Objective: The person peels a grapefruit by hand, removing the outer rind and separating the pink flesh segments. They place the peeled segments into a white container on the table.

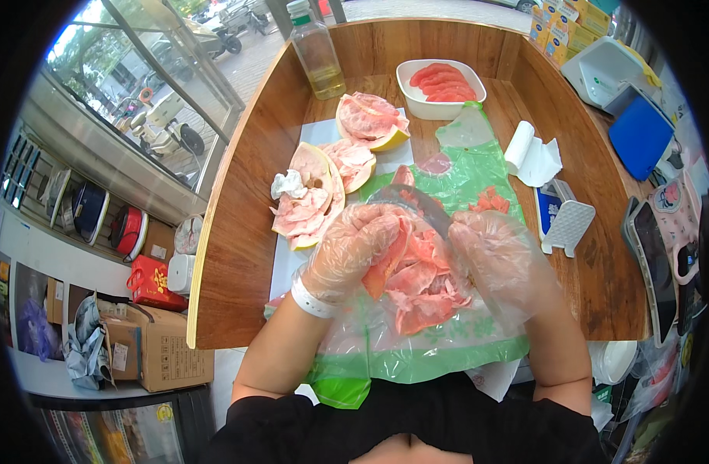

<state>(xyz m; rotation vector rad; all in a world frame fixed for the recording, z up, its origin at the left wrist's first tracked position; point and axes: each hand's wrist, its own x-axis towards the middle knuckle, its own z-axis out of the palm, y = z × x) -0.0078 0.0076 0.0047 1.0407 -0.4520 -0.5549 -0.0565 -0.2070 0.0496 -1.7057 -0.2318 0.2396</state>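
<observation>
My left hand (354,249), in a clear disposable glove, grips a pink pomelo segment (387,264) between thumb and fingers. My right hand (493,255), gloved the same way, is just to the right with its fingers curled inward; whether anything is pinched in it is hidden. Beneath and between both hands lies a heap of peeled pink pomelo membrane (427,290) on a green and clear plastic bag (447,351). A curved greyish edge (430,209) arcs behind the fingers; its kind is unclear. More pink scraps (489,200) rest on the bag beyond my right hand.
Opened pomelo rind pieces (372,119) (311,197) sit at the left on white paper. At the back stand a bottle of yellowish liquid (322,58) and a white tub (441,107) holding peeled segments. A tissue roll (520,145) and phone stand (569,226) are at right; wooden walls (238,232) enclose the table.
</observation>
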